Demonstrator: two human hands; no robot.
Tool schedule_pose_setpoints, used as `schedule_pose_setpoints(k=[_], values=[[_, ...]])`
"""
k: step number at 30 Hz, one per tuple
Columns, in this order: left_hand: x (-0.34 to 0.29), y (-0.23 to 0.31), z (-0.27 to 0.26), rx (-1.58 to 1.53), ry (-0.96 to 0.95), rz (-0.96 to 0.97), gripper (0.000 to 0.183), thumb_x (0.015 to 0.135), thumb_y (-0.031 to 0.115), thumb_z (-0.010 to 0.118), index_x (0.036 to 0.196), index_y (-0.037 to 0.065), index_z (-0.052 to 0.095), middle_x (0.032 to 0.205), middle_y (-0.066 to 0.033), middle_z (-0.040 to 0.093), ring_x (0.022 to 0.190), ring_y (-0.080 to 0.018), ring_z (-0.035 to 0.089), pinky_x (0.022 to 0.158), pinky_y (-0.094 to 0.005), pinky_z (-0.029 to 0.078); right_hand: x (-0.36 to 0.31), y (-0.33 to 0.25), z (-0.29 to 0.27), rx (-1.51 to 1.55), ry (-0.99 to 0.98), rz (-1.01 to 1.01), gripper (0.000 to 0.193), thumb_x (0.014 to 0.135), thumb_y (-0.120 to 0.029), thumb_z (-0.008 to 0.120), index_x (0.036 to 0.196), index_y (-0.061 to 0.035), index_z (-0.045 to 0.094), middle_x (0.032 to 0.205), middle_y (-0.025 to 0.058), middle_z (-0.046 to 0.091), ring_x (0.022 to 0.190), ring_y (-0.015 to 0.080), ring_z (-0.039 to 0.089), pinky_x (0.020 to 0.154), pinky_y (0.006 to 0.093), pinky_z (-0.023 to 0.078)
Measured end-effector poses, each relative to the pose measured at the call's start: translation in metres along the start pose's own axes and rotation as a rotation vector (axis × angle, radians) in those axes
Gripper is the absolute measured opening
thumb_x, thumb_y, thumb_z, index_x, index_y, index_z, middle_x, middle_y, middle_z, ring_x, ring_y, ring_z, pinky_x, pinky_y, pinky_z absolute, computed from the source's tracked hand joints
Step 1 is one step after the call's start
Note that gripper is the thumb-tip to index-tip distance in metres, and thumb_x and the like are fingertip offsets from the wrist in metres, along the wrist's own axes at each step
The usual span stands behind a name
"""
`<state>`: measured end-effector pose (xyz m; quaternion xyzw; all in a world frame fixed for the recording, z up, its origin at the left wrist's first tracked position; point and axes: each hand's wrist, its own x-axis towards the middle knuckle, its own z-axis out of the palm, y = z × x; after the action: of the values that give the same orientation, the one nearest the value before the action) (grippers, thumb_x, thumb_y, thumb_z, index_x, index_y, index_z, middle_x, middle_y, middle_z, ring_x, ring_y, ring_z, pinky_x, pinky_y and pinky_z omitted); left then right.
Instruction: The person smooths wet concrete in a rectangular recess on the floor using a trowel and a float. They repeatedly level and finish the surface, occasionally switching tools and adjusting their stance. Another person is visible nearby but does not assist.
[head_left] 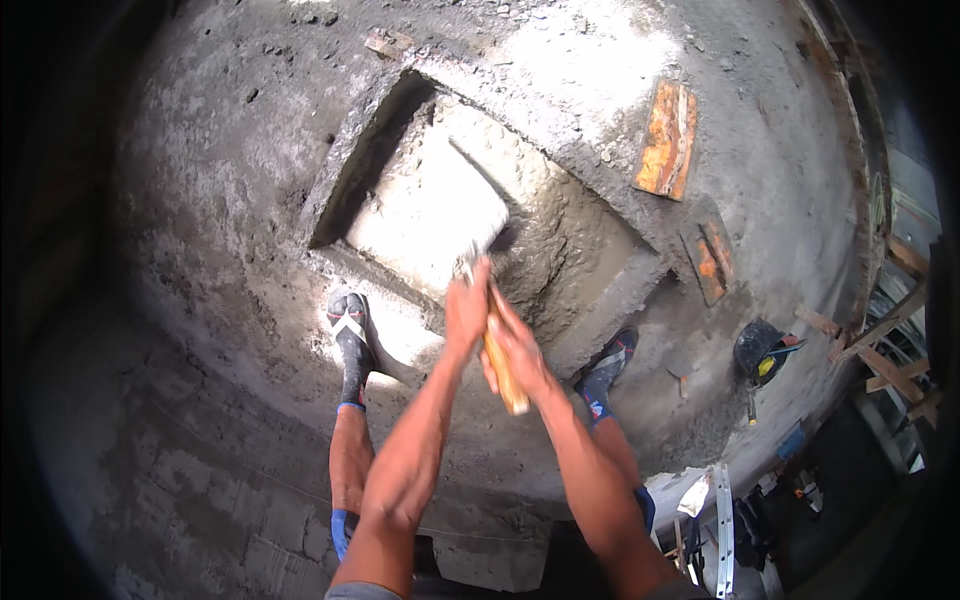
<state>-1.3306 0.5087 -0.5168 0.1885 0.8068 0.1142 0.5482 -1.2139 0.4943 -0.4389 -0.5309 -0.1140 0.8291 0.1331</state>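
Observation:
A square, walled mixing trough [615, 300] with wet grey mortar [570, 215] inside lies in front of me. Both my hands are closed around a shovel [503, 372] with a wooden handle. My left hand [468, 310] grips it farther forward, close to the metal neck, and my right hand [517, 350] holds it just behind. The handle's end sticks out below my right hand. Over the trough, the shovel's blade looks pale and blurred in bright light, so its outline against the mortar is hard to make out.
My feet in dark socks and sandals stand at the trough's near sides. Two rusty, orange-stained boards [668, 140] [708, 262] lie to the right. Beyond them are a black bucket [760, 350] with tools, timber pieces [890, 365] and a metal ladder-like rail [724, 530].

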Motion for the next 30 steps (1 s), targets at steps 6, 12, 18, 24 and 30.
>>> schedule_pose_setpoints(k=[6, 12, 18, 24, 30], values=[[0.105, 0.002, -0.008, -0.156, -0.029, 0.039, 0.070, 0.097, 0.053, 0.053, 0.117, -0.013, 0.061, 0.110, -0.0290, 0.067, 0.102, -0.0345, 0.064, 0.090, -0.0440, 0.048, 0.091, -0.007, 0.003, 0.030, 0.015, 0.033, 0.059, 0.107, -0.038, 0.044, 0.160, -0.0319, 0.019, 0.071, 0.0042, 0.053, 0.050, 0.0124, 0.052, 0.042, 0.0284, 0.047], [-0.005, -0.084, 0.023, -0.127, -0.230, -0.231, 0.074, 0.095, 0.057, 0.052, 0.100, -0.015, 0.068, 0.092, -0.0324, 0.068, 0.092, -0.0331, 0.067, 0.083, -0.0506, 0.049, -0.005, 0.078, -0.017, 0.130, 0.082, 0.216, 0.060, 0.106, -0.038, 0.047, 0.160, -0.0322, 0.022, 0.071, 0.0059, 0.054, 0.049, 0.0128, 0.053, 0.040, 0.0297, 0.047], [-0.050, -0.024, 0.003, -0.141, -0.193, -0.196, 0.069, 0.096, 0.056, 0.051, 0.095, -0.011, 0.067, 0.093, -0.0297, 0.068, 0.094, -0.0347, 0.067, 0.086, -0.0462, 0.049, -0.040, 0.030, 0.000, -0.001, 0.068, 0.107, 0.064, 0.105, -0.039, 0.048, 0.161, -0.0280, 0.018, 0.071, 0.0079, 0.056, 0.045, 0.0138, 0.052, 0.039, 0.0299, 0.047], [0.090, -0.014, -0.039, -0.046, -0.043, 0.082, 0.070, 0.097, 0.057, 0.050, 0.107, -0.011, 0.065, 0.096, -0.0270, 0.066, 0.091, -0.0312, 0.064, 0.085, -0.0435, 0.049, 0.077, -0.015, 0.027, -0.066, -0.005, 0.064, 0.059, 0.108, -0.036, 0.041, 0.161, -0.0284, 0.016, 0.070, 0.0071, 0.056, 0.049, 0.0129, 0.053, 0.040, 0.0276, 0.049], [0.066, -0.090, 0.005, 0.054, 0.086, -0.097, 0.066, 0.098, 0.052, 0.051, 0.079, -0.008, 0.069, 0.074, -0.0173, 0.067, 0.068, -0.0241, 0.060, 0.067, -0.0440, 0.049, 0.051, 0.054, 0.004, 0.019, 0.041, 0.205, 0.058, 0.108, -0.036, 0.041, 0.160, -0.0335, 0.017, 0.070, 0.0049, 0.053, 0.049, 0.0135, 0.052, 0.042, 0.0291, 0.048]])
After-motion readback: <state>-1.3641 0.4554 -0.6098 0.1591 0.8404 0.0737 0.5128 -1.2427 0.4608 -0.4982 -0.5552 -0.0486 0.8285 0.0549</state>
